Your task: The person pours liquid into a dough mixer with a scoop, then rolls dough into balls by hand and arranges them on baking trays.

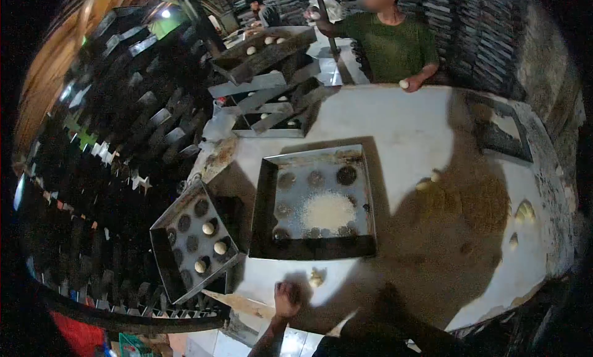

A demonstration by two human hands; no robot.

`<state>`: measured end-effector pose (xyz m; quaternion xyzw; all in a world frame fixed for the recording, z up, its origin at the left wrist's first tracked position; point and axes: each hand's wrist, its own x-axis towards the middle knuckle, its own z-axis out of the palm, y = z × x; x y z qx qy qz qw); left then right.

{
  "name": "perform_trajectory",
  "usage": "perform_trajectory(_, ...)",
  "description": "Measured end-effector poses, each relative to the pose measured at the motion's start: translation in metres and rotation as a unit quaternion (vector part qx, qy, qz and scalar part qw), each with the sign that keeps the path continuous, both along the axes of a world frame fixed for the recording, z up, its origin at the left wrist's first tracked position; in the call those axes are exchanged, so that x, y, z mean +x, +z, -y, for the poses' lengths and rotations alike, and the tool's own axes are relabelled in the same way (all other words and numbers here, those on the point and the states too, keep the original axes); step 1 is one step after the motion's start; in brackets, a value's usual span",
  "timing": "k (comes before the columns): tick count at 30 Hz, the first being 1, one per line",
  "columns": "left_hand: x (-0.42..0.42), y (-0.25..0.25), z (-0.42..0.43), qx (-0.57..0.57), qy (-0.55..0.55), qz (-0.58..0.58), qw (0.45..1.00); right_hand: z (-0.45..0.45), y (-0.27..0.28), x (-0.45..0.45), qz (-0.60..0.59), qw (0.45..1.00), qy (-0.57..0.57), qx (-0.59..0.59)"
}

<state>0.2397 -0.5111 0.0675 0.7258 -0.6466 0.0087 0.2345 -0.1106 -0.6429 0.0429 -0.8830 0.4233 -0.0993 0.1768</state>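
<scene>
My left hand [287, 300] is at the near edge of the white table [395, 125], its fingers curled in; whatever they may hold is hidden. Just right of it lies a small yellowish lump of dough [317, 277]. A dark shape in the shadow at the lower middle seems to be my right hand [391, 298], too dark for its fingers to show. Beyond my hands stands a square metal tray [369, 199] with round dark marks and a heap of pale crumbs [327, 212]. To its left, a tilted metal tray [185, 224] holds three dough balls [208, 228].
Stacked trays [272, 131] with dough balls stand at the back left. Across the table, a person in a green shirt [395, 45] has a hand [417, 82] at a dough ball [404, 84]. A dark rectangular tray [503, 131] lies far right. More dough pieces [524, 212] lie right.
</scene>
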Motion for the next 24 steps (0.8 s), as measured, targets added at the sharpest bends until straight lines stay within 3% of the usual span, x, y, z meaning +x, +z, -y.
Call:
perform_trajectory(4, 0.054, -0.005, 0.009, -0.046, 0.038, 0.067, 0.996, 0.044, 0.020, -0.045, -0.039, 0.999, 0.006, 0.010)
perform_trajectory(7, 0.086, -0.008, 0.012, -0.056, 0.053, 0.134, 0.988, 0.077, 0.030, -0.012, -0.036, 0.999, -0.035, 0.016)
perform_trajectory(8, 0.067, 0.017, 0.037, 0.084, 0.121, -0.174, 0.974, 0.076, 0.029, 0.001, -0.030, 0.998, -0.042, 0.025)
perform_trajectory(10, 0.037, 0.020, 0.050, 0.036, 0.148, -0.151, 0.977, 0.054, 0.013, 0.018, -0.018, 0.999, -0.040, 0.026)
perform_trajectory(12, 0.029, -0.035, 0.015, 0.010, 0.129, -0.146, 0.981, 0.030, -0.006, 0.017, -0.001, 1.000, -0.015, -0.019)
perform_trajectory(13, 0.014, -0.020, -0.002, 0.035, 0.078, 0.004, 0.996, 0.024, -0.007, 0.006, -0.001, 0.999, -0.004, -0.034)
perform_trajectory(14, 0.033, -0.061, -0.033, 0.097, 0.063, -0.042, 0.992, 0.025, -0.005, -0.006, 0.001, 0.999, 0.005, -0.034)
perform_trajectory(16, 0.046, -0.022, -0.046, 0.047, -0.036, 0.127, 0.990, 0.047, 0.004, -0.029, -0.007, 1.000, 0.007, -0.017)
perform_trajectory(17, 0.058, -0.018, -0.029, 0.044, -0.039, 0.130, 0.990, 0.065, 0.010, -0.035, -0.014, 1.000, 0.000, -0.009)
perform_trajectory(20, 0.094, -0.021, 0.010, -0.072, 0.093, 0.077, 0.990, 0.099, 0.025, -0.006, -0.016, 0.999, -0.039, 0.004)
perform_trajectory(21, 0.075, 0.010, 0.038, -0.095, 0.108, -0.003, 0.990, 0.097, 0.027, 0.010, -0.013, 0.999, -0.048, 0.021)
perform_trajectory(22, 0.062, 0.005, 0.050, -0.079, 0.199, -0.077, 0.974, 0.090, 0.022, 0.019, -0.008, 0.998, -0.050, 0.023)
perform_trajectory(24, 0.023, 0.030, 0.053, -0.121, 0.176, -0.102, 0.971, 0.058, -0.004, 0.024, 0.007, 0.999, -0.029, -0.031)
